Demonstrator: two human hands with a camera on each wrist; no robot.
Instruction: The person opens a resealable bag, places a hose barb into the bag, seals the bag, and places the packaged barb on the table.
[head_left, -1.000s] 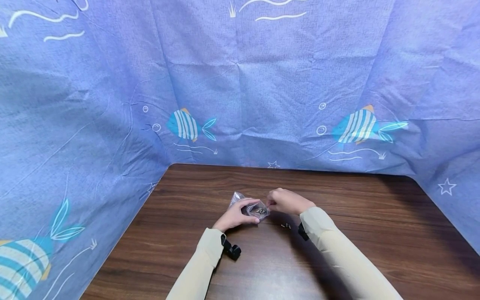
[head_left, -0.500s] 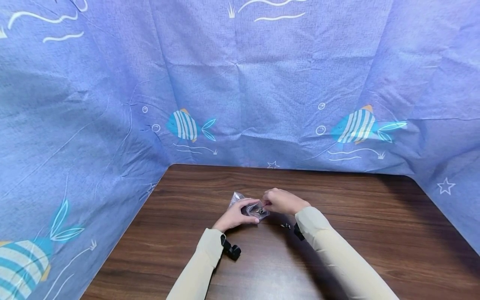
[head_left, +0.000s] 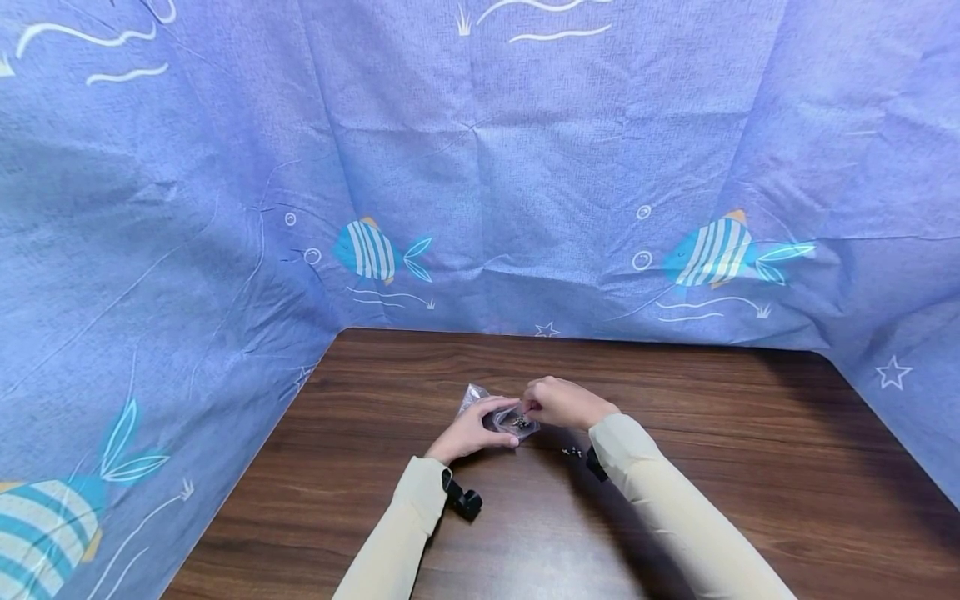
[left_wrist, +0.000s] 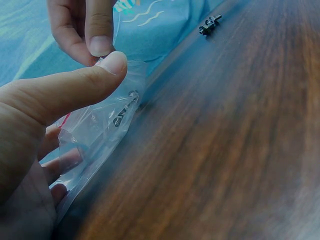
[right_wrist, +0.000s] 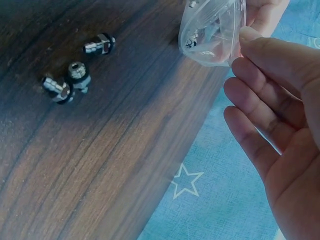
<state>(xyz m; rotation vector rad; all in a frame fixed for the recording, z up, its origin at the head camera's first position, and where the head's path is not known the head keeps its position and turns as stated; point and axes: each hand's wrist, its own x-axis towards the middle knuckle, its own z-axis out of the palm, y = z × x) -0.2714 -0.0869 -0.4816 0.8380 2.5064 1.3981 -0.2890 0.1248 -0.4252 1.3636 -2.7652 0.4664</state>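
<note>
A clear plastic zip bag point(head_left: 472, 395) lies on its side on the table, its mouth facing right. My left hand point(head_left: 467, 433) grips it, thumb at the near side and fingers behind the film. Several small metal barbed fittings point(head_left: 521, 422) show inside. At the bag's mouth my right hand point(head_left: 568, 404) pinches the edge between thumb and forefinger; in the right wrist view its other fingers are loosely bent. Right of the bag, a few metal fittings point(right_wrist: 78, 75) with black rings lie loose on the wood.
The dark wooden table point(head_left: 360, 400) carries all of this. A blue cloth point(head_left: 480, 183) printed with fish hangs behind and along the sides. Each wrist wears a black camera mount; the left one point(head_left: 467, 503) rests low near the tabletop.
My right hand has moved slightly left, towards the bag's mouth, then stayed there. The left hand and the loose fittings look still.
</note>
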